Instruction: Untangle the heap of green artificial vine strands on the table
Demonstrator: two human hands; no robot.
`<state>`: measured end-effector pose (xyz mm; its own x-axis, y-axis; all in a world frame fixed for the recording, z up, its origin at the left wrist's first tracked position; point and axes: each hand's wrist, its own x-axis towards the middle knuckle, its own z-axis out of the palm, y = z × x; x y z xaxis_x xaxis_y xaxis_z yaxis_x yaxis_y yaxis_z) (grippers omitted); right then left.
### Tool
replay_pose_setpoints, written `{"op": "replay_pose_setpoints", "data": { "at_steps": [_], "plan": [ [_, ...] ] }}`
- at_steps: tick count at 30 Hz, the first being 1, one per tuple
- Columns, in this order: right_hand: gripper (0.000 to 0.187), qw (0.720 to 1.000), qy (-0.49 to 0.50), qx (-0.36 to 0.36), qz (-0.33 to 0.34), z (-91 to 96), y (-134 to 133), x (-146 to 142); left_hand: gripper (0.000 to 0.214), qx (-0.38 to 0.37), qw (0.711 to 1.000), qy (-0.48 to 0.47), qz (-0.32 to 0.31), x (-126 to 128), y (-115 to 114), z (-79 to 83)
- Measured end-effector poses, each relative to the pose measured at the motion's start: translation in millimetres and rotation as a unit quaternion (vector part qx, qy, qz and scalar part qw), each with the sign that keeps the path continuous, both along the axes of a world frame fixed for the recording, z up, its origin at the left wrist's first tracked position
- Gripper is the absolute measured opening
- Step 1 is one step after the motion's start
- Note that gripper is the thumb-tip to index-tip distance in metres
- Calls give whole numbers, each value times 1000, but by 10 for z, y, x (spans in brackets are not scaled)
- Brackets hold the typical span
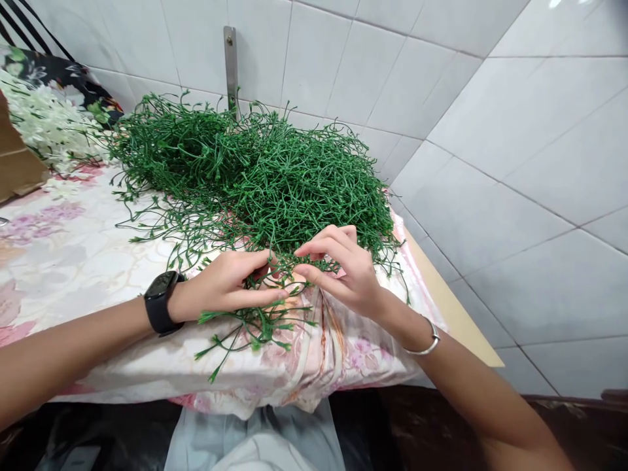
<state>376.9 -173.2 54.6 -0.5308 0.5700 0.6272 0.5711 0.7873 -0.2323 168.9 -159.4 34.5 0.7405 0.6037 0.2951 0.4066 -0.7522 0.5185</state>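
Observation:
My left hand point(233, 278), with a black watch point(163, 294) at the wrist, is low over the cloth. Its thumb is stretched out apart from the curled fingers, and green stems show in the gap. A few artificial green stems point(260, 324) with small forked tips lie just below it. Facing it, my right hand point(343, 265) has thumb and index finger apart, with nothing clearly between them. Loose stems lie around its fingertips. Behind both hands rises a large tangled heap of the same plastic stems point(304, 176).
A floral cloth point(88, 261) covers the table. White artificial flowers point(53, 124) and a cardboard piece point(17, 157) are at the far left. Tiled walls point(318, 59) stand close behind and to the right. A tan board edge point(451, 314) sticks out at right.

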Motion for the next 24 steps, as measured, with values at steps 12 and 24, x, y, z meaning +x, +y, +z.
{"op": "replay_pose_setpoints", "data": {
  "at_steps": [12,24],
  "plan": [
    [18,999,6,32,5,-14,-7,-13,21,29,999,2,-31,6,-42,24],
    [8,989,-76,124,9,-94,36,-39,26,93,994,50,-41,39,-30,-41]
  ]
}}
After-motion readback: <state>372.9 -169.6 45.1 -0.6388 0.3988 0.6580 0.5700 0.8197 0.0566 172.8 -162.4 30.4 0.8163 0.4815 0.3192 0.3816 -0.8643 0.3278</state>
